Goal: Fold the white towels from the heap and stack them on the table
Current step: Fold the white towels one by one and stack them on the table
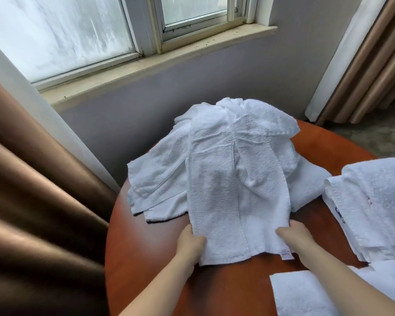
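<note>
- The left hand (pixel 191 246) is gripping the near left edge of a towel (pixel 226 190), with the thumb lying on top and the fingers tucked under the cloth.
- The right hand (pixel 294 233) is pinching the near right edge of the same towel, with the thumb on top and the fingers hidden beneath.
- The towel is stretching away from both hands. Its near end is spanning between them over the table (pixel 146 258), and its far end is draping over the heap (pixel 157 174).
- The heap is sitting beyond the hands, on the far part of the table.
- A label (pixel 286 255) is hanging from the towel's hem, just beside the right wrist.
- A folded towel (pixel 301 295) is lying beside the right forearm, nearer than the hand.
- A pile (pixel 374 201) of white cloth is lying to the right of the right hand.
</note>
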A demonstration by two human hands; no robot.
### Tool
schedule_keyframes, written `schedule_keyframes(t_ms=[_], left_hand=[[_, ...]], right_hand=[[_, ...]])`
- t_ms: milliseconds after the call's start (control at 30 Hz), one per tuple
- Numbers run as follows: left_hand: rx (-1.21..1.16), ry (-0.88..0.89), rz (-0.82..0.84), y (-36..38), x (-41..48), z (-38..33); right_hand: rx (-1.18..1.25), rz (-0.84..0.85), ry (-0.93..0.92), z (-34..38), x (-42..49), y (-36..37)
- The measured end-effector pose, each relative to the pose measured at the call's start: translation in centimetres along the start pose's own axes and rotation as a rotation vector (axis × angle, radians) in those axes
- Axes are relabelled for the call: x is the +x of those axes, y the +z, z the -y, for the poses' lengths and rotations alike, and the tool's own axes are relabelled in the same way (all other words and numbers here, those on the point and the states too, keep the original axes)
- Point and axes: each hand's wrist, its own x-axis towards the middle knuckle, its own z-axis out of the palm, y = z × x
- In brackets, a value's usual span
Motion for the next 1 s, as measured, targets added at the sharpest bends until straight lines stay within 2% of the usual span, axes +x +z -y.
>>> schedule_keyframes(t_ms=[200, 400, 567, 767, 900, 1000], left_hand=[[-0.077, -0.009, 0.045, -3.6, -3.4, -1.3], [-0.120, 0.108, 0.110, -7.5, -6.1, -1.8], [-0.115, 0.172, 0.151, -10.2, -8.1, -0.7], [-0.046, 0.070, 0.159, -13.5, -10.8, 4.8], [0.045, -0.079, 0.278, -15.1, -13.2, 9.3], [0.077, -0.120, 0.311, -15.7, -13.7, 11.1]], right_hand=[[0.096, 0.010, 0.026, 0.6, -4.0, 0.9], [0.249, -0.042, -0.063, 1.1, -10.8, 3.0], [0.259, -0.100, -0.095, -0.1, -14.9, 5.6], [0.246, -0.104, 0.009, -4.7, -19.3, 7.5], [0.153, -0.001, 0.108, -7.3, -22.7, 7.4], [0.064, 0.095, 0.105, -8.3, -24.5, 7.5]])
